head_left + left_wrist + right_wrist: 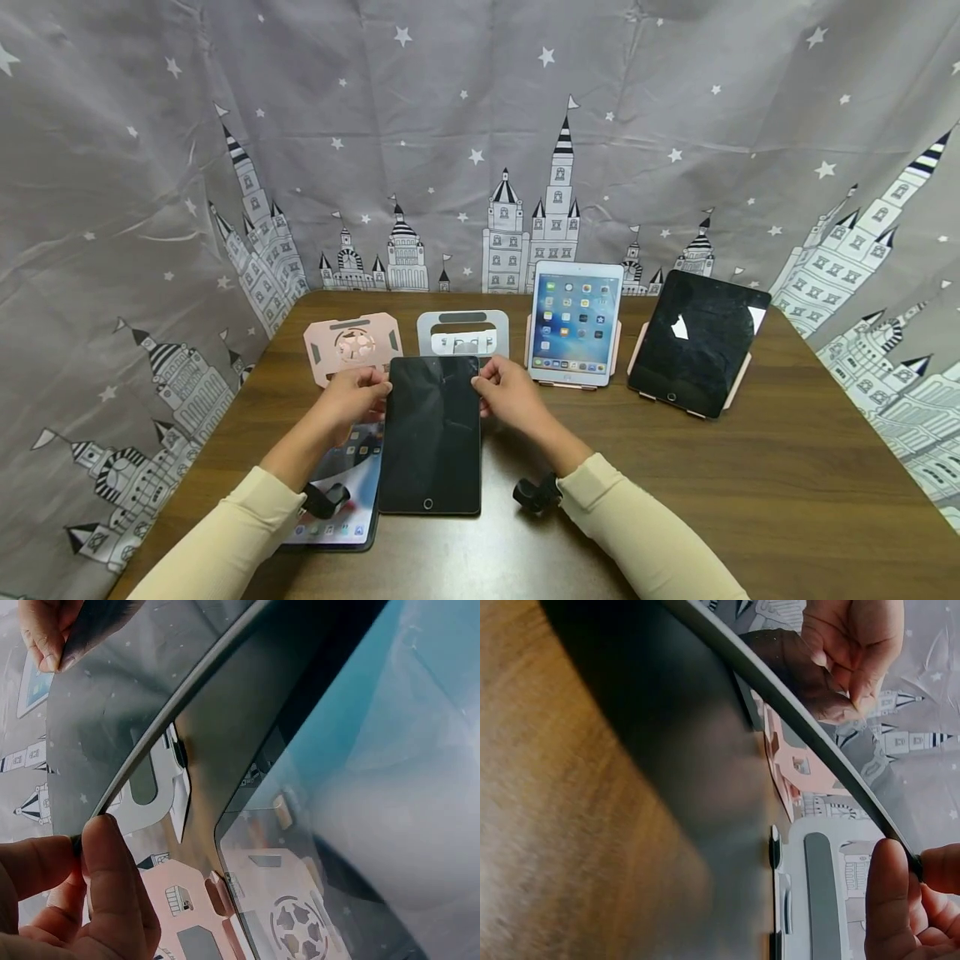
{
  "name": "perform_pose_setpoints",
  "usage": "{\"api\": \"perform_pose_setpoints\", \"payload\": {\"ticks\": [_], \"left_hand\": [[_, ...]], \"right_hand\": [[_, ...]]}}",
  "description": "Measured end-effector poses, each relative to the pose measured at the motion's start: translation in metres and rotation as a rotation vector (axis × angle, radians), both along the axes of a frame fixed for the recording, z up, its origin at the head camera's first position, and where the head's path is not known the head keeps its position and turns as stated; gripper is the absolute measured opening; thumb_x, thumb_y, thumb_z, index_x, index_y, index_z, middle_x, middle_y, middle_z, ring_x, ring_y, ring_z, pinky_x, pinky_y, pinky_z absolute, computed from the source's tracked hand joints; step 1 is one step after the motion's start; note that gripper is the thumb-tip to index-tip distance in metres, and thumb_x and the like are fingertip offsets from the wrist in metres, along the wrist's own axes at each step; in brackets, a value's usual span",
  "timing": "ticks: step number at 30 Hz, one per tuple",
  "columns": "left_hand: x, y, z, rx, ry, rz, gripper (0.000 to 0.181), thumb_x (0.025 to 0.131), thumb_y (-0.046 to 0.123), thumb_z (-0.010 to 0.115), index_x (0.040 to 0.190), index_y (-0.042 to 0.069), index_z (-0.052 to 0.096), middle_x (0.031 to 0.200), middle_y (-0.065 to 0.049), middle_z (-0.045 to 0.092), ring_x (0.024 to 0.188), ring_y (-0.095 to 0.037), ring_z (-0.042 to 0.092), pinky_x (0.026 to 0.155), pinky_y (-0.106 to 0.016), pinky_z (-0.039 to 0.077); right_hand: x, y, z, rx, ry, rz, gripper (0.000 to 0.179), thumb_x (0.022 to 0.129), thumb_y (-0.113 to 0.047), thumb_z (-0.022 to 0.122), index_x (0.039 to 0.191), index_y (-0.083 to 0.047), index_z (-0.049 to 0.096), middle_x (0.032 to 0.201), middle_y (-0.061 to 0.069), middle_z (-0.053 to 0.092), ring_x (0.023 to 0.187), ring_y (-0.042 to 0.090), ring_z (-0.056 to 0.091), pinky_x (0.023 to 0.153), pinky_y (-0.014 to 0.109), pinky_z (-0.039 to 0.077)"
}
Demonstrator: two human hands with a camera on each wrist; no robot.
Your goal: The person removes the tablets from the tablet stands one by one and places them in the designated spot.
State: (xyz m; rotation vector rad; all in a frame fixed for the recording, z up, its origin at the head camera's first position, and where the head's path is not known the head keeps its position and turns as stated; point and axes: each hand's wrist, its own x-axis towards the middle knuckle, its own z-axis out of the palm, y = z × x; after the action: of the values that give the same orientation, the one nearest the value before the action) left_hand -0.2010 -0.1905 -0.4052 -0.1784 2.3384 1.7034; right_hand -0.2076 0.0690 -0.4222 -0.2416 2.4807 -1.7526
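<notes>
Both hands hold a black tablet (431, 437) by its upper side edges, its dark screen facing up and its home button at the near end. My left hand (351, 398) pinches the upper left edge between thumb and fingers; in the left wrist view the fingertips (105, 847) grip the thin rim. My right hand (513, 393) pinches the upper right edge the same way, as the right wrist view shows at the fingertips (889, 870). Just beyond the tablet's top stands a silver tablet stand (427, 325). A larger tablet (367, 475) with a lit screen lies flat under the left forearm.
A pink stand (322, 342) with a round cut-out stands at the back left. To the right, a white tablet (573, 321) and another black tablet (697, 342) lean on pink stands. Behind the wooden table (675, 500) hangs a grey castle-print curtain (465, 125).
</notes>
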Motion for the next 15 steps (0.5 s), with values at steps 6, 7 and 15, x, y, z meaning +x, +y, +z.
{"api": "perform_pose_setpoints", "payload": {"ticks": [6, 7, 15], "left_hand": [[0.005, -0.001, -0.003, -0.036, -0.017, -0.021, 0.013, 0.1, 0.005, 0.053, 0.102, -0.005, 0.061, 0.089, -0.012, 0.063, 0.074, -0.021, 0.062, 0.069, -0.036, 0.058], [0.006, -0.001, -0.004, -0.037, -0.019, -0.026, 0.013, 0.1, 0.005, 0.053, 0.102, -0.006, 0.06, 0.088, -0.012, 0.063, 0.074, -0.021, 0.063, 0.069, -0.037, 0.058], [0.013, 0.001, -0.004, -0.076, -0.011, -0.052, 0.013, 0.1, 0.006, 0.054, 0.102, -0.006, 0.06, 0.09, -0.012, 0.062, 0.073, -0.022, 0.063, 0.066, -0.036, 0.059]], "right_hand": [[0.006, 0.0, -0.004, -0.027, -0.038, 0.038, 0.014, 0.097, -0.007, 0.062, 0.087, -0.001, 0.053, 0.061, 0.007, 0.057, 0.05, 0.02, 0.062, 0.054, 0.041, 0.057], [0.006, 0.0, -0.005, -0.029, -0.04, 0.042, 0.013, 0.097, -0.006, 0.061, 0.087, -0.001, 0.053, 0.061, 0.006, 0.056, 0.05, 0.019, 0.061, 0.053, 0.039, 0.056], [0.013, 0.003, -0.012, -0.051, -0.071, 0.053, 0.011, 0.096, -0.004, 0.059, 0.088, 0.0, 0.053, 0.06, 0.006, 0.055, 0.047, 0.013, 0.058, 0.049, 0.033, 0.055]]}}
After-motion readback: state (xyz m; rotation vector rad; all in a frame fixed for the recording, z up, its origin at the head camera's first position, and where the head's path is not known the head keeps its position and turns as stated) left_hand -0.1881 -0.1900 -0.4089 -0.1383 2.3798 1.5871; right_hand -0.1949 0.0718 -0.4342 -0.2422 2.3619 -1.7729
